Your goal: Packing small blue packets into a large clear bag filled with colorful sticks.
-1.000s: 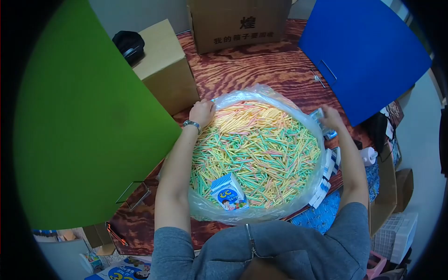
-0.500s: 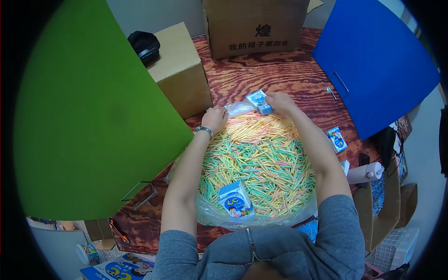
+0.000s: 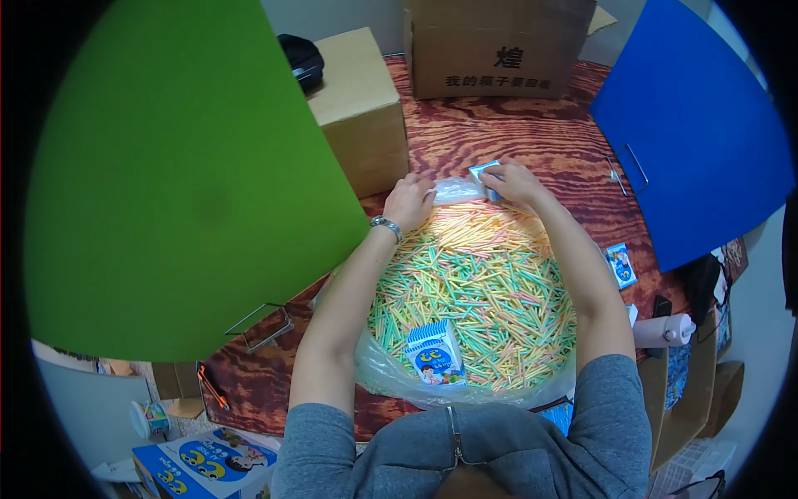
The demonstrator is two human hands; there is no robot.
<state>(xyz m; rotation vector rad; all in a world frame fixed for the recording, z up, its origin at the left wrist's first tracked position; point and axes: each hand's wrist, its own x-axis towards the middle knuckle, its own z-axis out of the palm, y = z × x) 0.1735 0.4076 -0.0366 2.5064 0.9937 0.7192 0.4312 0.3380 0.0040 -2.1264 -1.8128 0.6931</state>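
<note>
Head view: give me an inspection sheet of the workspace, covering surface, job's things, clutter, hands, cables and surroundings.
Surface: wood-grain-patterned tabletop, reddish brown.
Job's things: clear plastic bag full of pastel sticks; blue-and-white carton lying on the sticks at the near side.
Clutter: small printed box and pale pink bottle at right; orange tool at lower left.
Hands: left hand at the bag's far rim, grip unclear; right hand holds a small blue-and-white box there.
Cables: possible thin dark cord at far right, too small to confirm.
Surroundings: green panel left, blue panel right, cardboard box behind.
</note>
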